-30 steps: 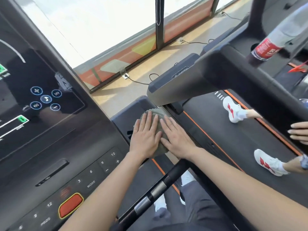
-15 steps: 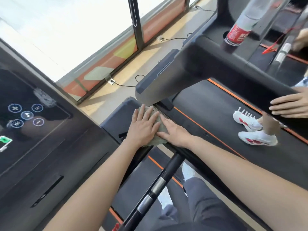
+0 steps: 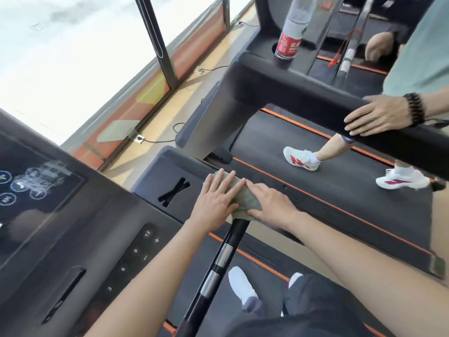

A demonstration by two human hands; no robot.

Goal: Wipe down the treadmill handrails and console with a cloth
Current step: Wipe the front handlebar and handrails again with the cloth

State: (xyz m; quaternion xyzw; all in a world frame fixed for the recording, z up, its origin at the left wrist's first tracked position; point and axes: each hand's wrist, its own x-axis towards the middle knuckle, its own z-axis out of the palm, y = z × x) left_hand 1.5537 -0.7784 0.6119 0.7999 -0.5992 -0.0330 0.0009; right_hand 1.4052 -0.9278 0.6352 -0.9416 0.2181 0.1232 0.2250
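Head camera looks down at our two bare hands on a green cloth [image 3: 240, 198]. The cloth lies on the right end of the treadmill console [image 3: 155, 186], right where the black handrail [image 3: 218, 266] starts. Our left hand [image 3: 215, 199] lies flat on the left part of the cloth, with its fingers stretched out and a little apart. Our right hand [image 3: 268, 203] lies flat on the right part, fingers straight and close together. Neither hand is curled around anything; both just press down with loose, flat fingers. The fingertips of the two hands almost meet at the top of the cloth.

To the left we see the dark screen [image 3: 31, 190] and a strip of number buttons [image 3: 136, 254]. A hole shaped like an X sits in the console just left of our left hand.

On the next treadmill [image 3: 315, 186], another person's hand [image 3: 379, 116] rests on its rail. A bottle with a red label [image 3: 290, 42] stands in that machine's cup holder.
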